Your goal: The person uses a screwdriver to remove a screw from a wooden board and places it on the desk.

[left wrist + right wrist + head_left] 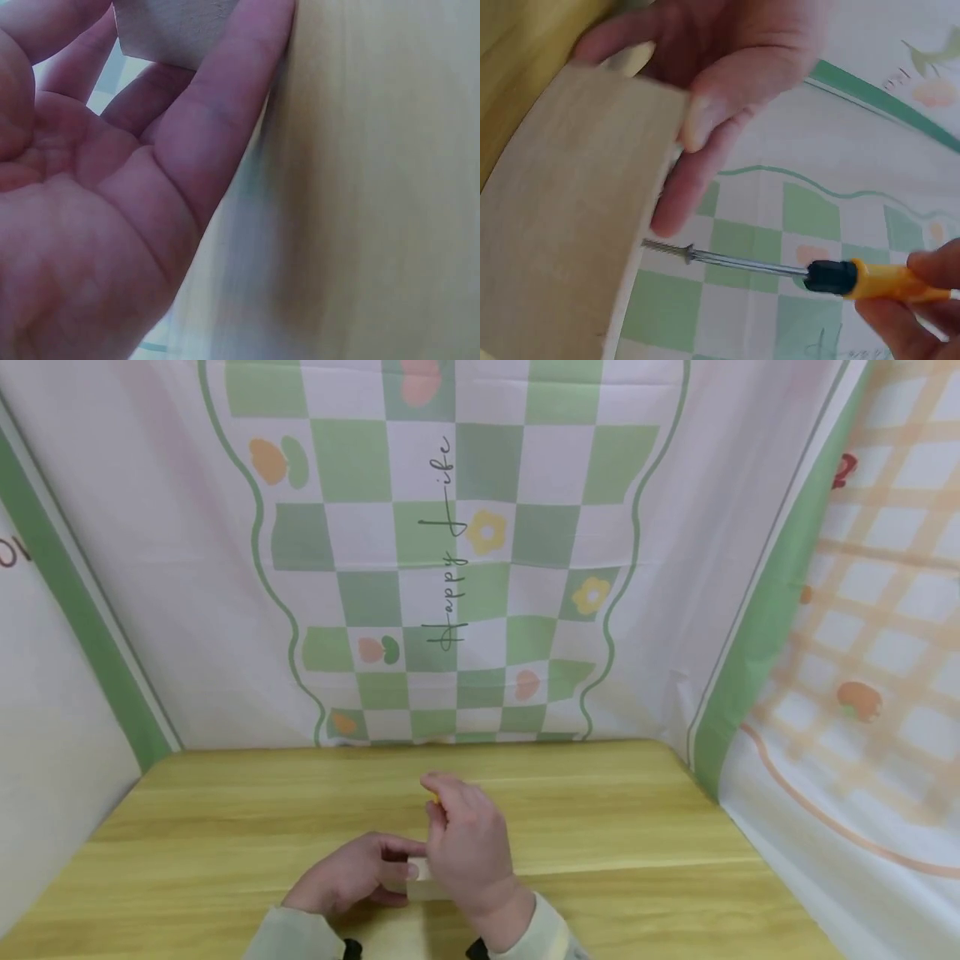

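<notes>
Presently: left hand [356,872] clamping fingers on block [566,202]; right hand [474,847] pinching screwdriver [830,276]; screw [667,249] at block's edge likely needing straight-line pressure.

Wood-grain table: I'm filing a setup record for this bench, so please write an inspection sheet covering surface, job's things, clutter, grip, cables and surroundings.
Surface: wood-grain table, both hands at work over its near part.
Job's things: wooden block; screw, its point at the block's narrow edge, depth unclear; yellow-handled screwdriver, its tip at the screw's head.
Clutter: nothing seen.
Left grip: left hand holds the block.
Right grip: right hand pinches the screwdriver's handle.
Cables: nothing seen.
Surroundings: green-checked cloth behind the table, orange-checked cloth to the right.
</notes>
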`<state>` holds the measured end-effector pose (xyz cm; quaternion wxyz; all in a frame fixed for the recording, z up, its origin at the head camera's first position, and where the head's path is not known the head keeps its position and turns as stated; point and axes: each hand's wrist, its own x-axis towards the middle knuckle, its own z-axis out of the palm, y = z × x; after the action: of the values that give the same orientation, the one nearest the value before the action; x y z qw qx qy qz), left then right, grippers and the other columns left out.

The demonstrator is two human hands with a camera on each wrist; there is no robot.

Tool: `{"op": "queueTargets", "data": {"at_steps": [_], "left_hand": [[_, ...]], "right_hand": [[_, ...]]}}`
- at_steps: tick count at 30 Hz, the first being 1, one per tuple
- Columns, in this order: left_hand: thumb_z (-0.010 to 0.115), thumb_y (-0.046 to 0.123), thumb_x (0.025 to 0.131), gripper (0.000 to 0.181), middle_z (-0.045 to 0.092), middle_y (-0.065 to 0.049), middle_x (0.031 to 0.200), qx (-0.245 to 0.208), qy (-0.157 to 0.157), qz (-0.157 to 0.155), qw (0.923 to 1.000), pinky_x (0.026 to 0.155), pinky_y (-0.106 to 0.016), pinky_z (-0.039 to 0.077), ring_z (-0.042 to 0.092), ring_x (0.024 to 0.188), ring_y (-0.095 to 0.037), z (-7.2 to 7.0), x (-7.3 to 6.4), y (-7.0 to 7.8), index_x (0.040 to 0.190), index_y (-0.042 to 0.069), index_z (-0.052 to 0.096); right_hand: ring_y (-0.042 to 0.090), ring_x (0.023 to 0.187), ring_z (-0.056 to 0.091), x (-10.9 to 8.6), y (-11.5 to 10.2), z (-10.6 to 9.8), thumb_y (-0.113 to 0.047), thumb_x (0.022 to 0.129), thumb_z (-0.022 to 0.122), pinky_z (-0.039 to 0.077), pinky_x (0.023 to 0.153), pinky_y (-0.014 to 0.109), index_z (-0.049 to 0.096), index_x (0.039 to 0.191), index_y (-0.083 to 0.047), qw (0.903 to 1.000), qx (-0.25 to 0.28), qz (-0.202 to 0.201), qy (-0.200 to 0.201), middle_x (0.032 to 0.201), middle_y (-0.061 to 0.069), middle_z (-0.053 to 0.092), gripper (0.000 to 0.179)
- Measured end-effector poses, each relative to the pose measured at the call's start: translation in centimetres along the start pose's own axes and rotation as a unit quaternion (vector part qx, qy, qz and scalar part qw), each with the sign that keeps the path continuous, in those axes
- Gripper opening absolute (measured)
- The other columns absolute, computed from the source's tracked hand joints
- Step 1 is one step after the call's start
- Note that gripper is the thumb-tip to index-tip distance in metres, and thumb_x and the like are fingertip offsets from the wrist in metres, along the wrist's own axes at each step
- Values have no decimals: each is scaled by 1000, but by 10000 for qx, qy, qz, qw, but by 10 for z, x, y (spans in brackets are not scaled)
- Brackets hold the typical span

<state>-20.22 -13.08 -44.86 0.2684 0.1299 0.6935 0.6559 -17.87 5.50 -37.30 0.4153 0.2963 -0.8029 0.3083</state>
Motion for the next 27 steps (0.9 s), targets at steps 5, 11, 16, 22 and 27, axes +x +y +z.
{"op": "queueTargets", "data": {"at_steps": [5,11,16,22,27], "left_hand": [[69,13,95,39,51,-13,142,-18,-51,-104,9999,84,-45,56,56,112,-25,-1,-1,1,132,4,65],[67,11,96,38,49,-17,143,-51,-134,-80,9999,85,-46,56,54,119,-28,-2,-3,3,132,2,64],[68,11,95,38,50,-15,142,-44,-86,-73,9999,84,-45,56,55,114,-26,0,-4,3,132,3,65],[68,10,96,38,54,-12,137,23,-59,-39,10000,83,-46,56,55,105,-23,0,-3,2,133,3,64],[67,10,96,40,56,-11,133,34,-53,-27,10000,84,-47,56,53,103,-24,0,-2,3,134,2,63]], "right_hand": [[7,77,63,6,23,-14,9,84,74,56,65,23,74,108,-9,9729,1862,538,-1264,110,-1,72,30],[13,90,64,8,42,-24,4,91,68,58,71,31,72,112,-16,9347,2757,1292,-1835,120,-9,68,29],[14,89,66,3,30,-18,-1,86,77,58,69,26,73,109,-8,9731,1833,910,-1061,120,-2,69,24],[21,90,70,0,9,-8,-1,79,82,58,73,29,73,100,-2,9994,-342,11,-57,106,11,72,22],[17,76,69,0,0,-4,7,80,78,57,66,21,67,104,3,9998,-195,95,34,107,14,71,27]]}}
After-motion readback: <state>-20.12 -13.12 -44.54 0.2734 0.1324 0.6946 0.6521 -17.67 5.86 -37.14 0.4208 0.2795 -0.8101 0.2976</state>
